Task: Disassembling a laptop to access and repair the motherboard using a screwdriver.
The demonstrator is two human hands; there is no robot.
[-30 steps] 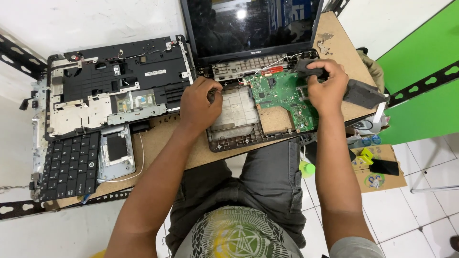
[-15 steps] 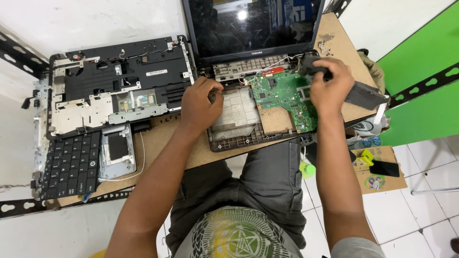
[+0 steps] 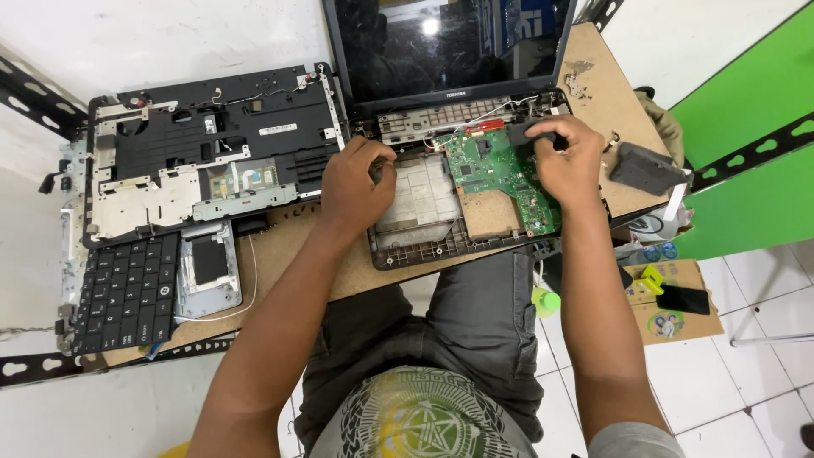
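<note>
My right hand (image 3: 570,165) clamps its fingers on a black component (image 3: 530,136) above the green motherboard (image 3: 504,174); my left hand (image 3: 354,188) rests curled, fingers together, on the open laptop base (image 3: 424,242) on the tabletop (image 3: 288,254).

I count two hands on the job: one left hand (image 3: 356,188) and one right hand (image 3: 570,161). There is one opened laptop base (image 3: 424,242) with one green circuit board (image 3: 500,174) inside it and one dark screen (image 3: 449,42) above. To the side I see one detached keyboard (image 3: 127,293), one removed top cover (image 3: 212,144) (upside down), one black block (image 3: 646,168), and one cardboard box (image 3: 674,297).
</note>
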